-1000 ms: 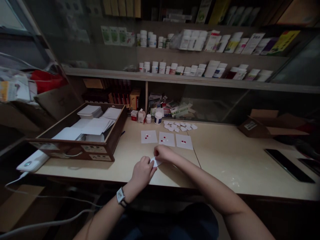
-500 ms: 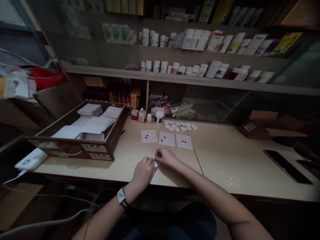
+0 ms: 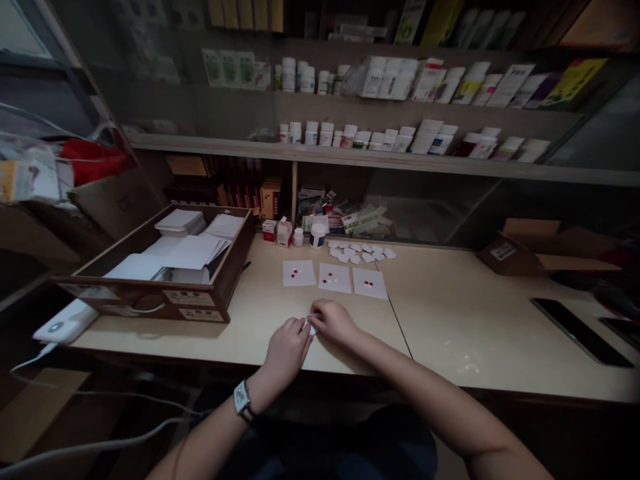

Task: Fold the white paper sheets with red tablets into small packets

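Note:
Near the table's front edge, my left hand [image 3: 286, 348] and my right hand [image 3: 334, 321] are closed together on a small folded white paper packet [image 3: 311, 327]. The fingers cover most of it. Beyond them lie three square white papers in a row: a left paper [image 3: 306, 281], a middle paper [image 3: 342, 288] and a right paper [image 3: 376, 292], each bearing small red and white pills. Behind these, several folded paper packets [image 3: 353, 253] are spread in a loose group.
To the left stands a wooden drawer [image 3: 237, 267] holding stacks of white paper. Small boxes [image 3: 284, 232], a small white bottle [image 3: 299, 237] and a white-and-blue jar [image 3: 317, 236] line the back. At right are a phone [image 3: 583, 331] and an open cardboard box [image 3: 530, 250]. Bottle shelves rise behind.
Both hands keep hold of the paper packet, with only slight finger movement; my right hand's fingers have shifted a little on it. The papers with pills look the same.

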`<state>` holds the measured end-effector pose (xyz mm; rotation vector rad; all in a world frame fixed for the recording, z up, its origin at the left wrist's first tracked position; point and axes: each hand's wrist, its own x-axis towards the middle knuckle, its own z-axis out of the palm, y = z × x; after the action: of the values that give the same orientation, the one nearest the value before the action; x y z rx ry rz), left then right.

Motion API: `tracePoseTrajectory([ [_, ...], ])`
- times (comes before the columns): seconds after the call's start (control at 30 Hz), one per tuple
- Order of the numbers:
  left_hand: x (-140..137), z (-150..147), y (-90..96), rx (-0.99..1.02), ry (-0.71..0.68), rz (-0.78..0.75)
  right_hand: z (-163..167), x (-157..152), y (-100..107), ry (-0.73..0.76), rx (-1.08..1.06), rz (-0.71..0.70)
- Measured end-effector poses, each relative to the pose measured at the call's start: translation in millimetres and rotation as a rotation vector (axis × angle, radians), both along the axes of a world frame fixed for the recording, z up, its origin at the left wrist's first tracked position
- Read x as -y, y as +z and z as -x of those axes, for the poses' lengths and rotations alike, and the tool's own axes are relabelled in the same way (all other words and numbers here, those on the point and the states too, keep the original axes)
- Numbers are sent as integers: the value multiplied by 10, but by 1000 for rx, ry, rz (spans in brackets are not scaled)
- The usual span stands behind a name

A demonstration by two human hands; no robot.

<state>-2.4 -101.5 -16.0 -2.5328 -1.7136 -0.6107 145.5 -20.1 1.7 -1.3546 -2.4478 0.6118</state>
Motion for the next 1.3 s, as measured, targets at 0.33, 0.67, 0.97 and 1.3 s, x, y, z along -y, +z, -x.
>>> tracePoseTrajectory([
  [0.33,41,-19,20,4,24,-4,20,-75,20,49,-96,150],
  [0.67,162,37,-32,16,-57,6,-80,45,-119,237,-70,-272],
  [0.97,213,48,-37,-51,-9,59,-177,-5,-115,88,-163,-48],
  [1.3,262,15,-139,-55,37,-9,-189,-164,4,-70,-163,354],
])
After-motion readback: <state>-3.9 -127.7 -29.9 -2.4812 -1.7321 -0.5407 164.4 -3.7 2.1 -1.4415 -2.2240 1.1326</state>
